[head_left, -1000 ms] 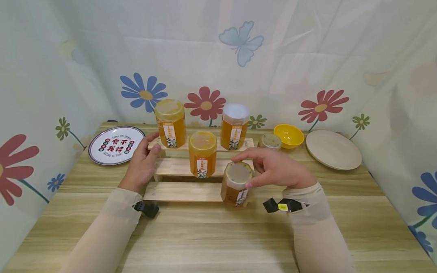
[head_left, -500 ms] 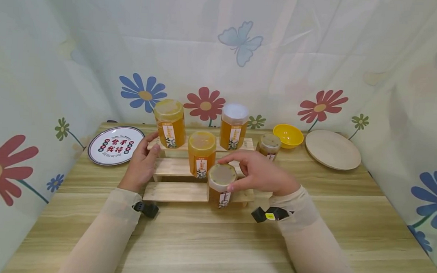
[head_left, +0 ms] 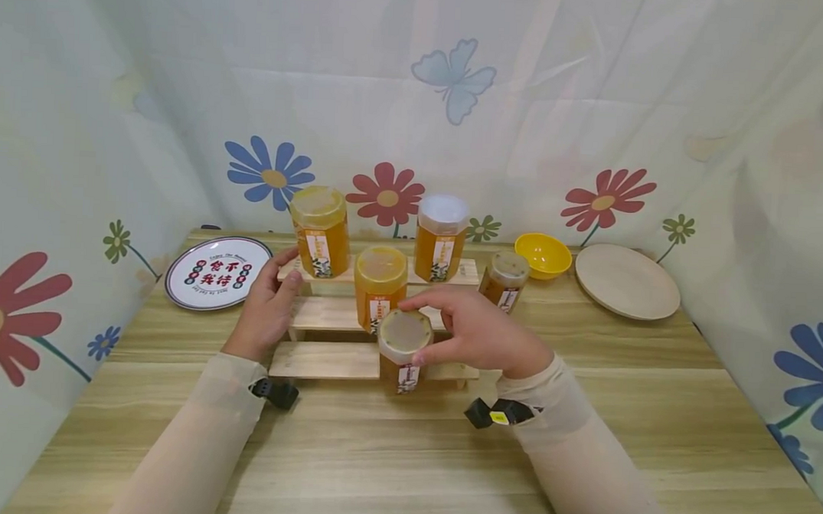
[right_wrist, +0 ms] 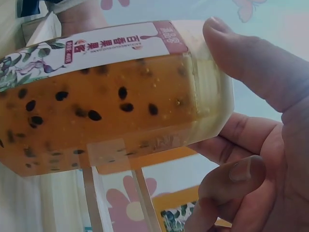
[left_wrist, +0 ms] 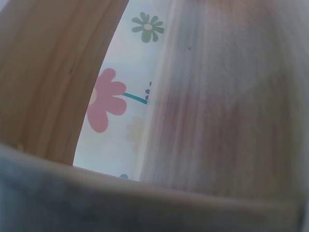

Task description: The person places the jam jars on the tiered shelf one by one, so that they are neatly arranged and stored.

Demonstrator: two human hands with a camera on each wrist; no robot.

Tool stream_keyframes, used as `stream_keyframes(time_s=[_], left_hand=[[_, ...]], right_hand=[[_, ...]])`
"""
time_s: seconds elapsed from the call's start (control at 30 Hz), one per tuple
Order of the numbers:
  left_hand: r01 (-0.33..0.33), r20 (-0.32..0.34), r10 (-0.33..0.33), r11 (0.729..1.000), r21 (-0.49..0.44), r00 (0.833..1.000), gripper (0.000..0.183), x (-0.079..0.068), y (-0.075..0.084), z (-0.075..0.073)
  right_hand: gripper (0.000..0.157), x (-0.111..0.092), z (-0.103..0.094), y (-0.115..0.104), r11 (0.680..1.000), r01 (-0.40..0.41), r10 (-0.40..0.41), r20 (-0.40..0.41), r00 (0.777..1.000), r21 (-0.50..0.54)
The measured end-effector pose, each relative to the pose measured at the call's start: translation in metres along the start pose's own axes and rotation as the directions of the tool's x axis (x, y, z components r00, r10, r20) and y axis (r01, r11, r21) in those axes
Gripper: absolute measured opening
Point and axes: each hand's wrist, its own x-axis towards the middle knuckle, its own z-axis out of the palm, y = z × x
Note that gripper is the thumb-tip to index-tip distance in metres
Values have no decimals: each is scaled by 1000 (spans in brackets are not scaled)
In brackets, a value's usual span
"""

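Note:
My right hand (head_left: 480, 333) holds a jam jar (head_left: 405, 352) by its pale lid, thumb in front and fingers on the far side. In the right wrist view, black seeds dot the amber jam inside that jar (right_wrist: 111, 106). It is at the lowest step of a three-tiered wooden rack (head_left: 331, 361); whether its base touches the step cannot be told. My left hand (head_left: 267, 308) grips the left end of the rack's top step. Two jars, one yellow-lidded (head_left: 320, 234) and one white-lidded (head_left: 442, 239), stand on that step. Another yellow-lidded jar (head_left: 380, 282) stands on the middle step.
A second seeded jam jar (head_left: 505, 280) stands on the table right of the rack. Behind it are a yellow bowl (head_left: 542, 255) and a beige plate (head_left: 627, 282). Left of the rack lies a white plate with printed characters (head_left: 206, 290). A flowered curtain (head_left: 362, 117) surrounds the table.
My right hand has carried the seeded jam jar leftward along the rack's front, bringing the second seeded jar into fuller view. The left hand has stayed at the rack's end.

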Motion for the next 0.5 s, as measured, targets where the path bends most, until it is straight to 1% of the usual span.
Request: stream_keyframes(time_s=[0.1,0.23,0.37,0.5], left_hand=[[-1,1,1,1000,8,1000,57,0,0,0],[0,0,0,1000,16,1000,57,0,0,0],[-3,0,3,1000,16,1000,57,0,0,0],[-8,-3,8,1000,10,1000,57,0,0,0]], right_hand=[[67,2,4,-2,999,25,-26,-9,1000,-34],[67,3,9,-6,998,45,-46,-16,999,-43],[68,4,13,-10,998,42,-43,-19,999,-47],[69,4,17,-13,999,22,-23,-10,1000,-46]])
